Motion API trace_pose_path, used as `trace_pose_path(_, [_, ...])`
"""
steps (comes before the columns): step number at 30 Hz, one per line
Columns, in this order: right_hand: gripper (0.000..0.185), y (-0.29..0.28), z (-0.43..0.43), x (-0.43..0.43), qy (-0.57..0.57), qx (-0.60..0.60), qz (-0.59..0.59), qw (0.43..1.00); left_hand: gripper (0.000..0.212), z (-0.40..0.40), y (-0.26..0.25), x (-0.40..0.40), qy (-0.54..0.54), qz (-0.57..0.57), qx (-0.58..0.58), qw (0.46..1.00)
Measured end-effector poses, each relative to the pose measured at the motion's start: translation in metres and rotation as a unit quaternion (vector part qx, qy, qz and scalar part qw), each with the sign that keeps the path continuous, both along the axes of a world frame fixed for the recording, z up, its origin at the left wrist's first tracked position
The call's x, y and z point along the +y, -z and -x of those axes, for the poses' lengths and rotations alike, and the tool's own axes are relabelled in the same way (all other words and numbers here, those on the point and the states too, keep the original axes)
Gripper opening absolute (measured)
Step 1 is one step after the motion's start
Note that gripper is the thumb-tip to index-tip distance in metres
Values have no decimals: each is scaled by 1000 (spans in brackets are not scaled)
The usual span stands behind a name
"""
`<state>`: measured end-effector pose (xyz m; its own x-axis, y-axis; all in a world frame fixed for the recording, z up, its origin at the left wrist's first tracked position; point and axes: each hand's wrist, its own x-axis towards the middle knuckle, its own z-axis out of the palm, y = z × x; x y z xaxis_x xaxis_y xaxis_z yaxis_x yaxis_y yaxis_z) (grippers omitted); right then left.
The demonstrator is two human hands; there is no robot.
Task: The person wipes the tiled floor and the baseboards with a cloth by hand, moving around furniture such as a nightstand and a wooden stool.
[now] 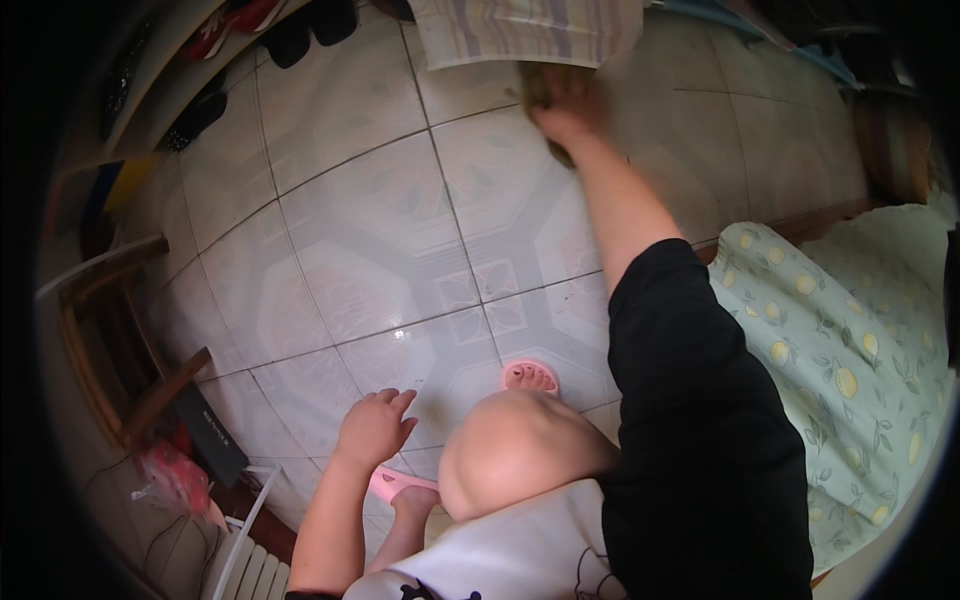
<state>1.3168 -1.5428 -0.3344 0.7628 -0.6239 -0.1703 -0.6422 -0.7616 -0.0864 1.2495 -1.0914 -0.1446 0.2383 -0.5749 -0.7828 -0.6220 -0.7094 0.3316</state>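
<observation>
My right hand reaches far forward to the tiled floor and presses on a brownish-green cloth. The hand is slightly blurred, and its fingers lie near the hem of a striped cloth that hangs at the top of the view. My left hand is held with its fingers apart and nothing in it, beside my bent knee. Pink slippers are on my feet.
Shoes stand on and below a rack at upper left. A wooden frame, a dark box and a white metal rack line the left side. A lemon-patterned cloth drapes down on the right.
</observation>
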Motion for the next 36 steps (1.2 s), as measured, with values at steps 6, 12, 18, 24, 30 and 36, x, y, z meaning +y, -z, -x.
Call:
trace_pose_path(6, [55, -31, -35, 203, -299, 49, -100, 948, 38, 1, -17, 1, -30, 18, -24, 999])
trace_pose_path(12, [50, -15, 51, 285, -451, -2, -260, 854, 39, -4, -20, -3, -22, 45, -43, 998])
trace_pose_path(18, [49, -15, 137, 166, -268, -51, -93, 958, 39, 10, -37, 17, -58, 29, -41, 997])
trace_pose_path(24, [54, -5, 161, 86, 40, -18, 28, 999, 40, 30, -31, 55, -102, 0, -24, 994])
trace_pose_path(30, [54, -1, 116, 220, 33, -22, -4, 999, 38, 52, -24, 84, -104, 27, -34, 994])
trace_pose_path(36, [76, -60, 99, 344, -280, 202, -322, 882, 42, 48, -13, 102, -163, 73, -46, 983])
